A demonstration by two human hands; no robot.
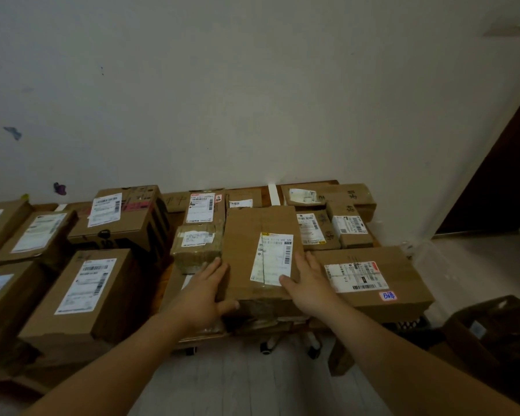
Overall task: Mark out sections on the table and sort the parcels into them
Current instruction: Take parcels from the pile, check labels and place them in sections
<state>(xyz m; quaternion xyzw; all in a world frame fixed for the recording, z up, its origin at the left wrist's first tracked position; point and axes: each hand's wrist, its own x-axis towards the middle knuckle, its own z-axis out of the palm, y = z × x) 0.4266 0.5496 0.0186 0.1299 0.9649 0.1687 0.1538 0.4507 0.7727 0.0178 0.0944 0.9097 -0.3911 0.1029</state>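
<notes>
A large flat cardboard parcel (252, 235) with a white shipping label lies in the middle of the wooden table (165, 283), on top of other parcels. My left hand (206, 291) holds its left near corner, thumb curled under the front edge and fingers along the side. On the parcel's right near side lies my right hand (308, 279), fingers straight and thumb on the label. A strip of white tape (273, 194) marks a section line at the table's far edge. Several labelled parcels surround the large one.
A tape-wrapped small parcel (197, 246) sits just left of the large one. A wide box with a blue-written sticker (370, 274) lies to the right. Tall boxes (81, 295) crowd the left side. An open carton (493, 334) stands on the floor at right. A white wall backs the table.
</notes>
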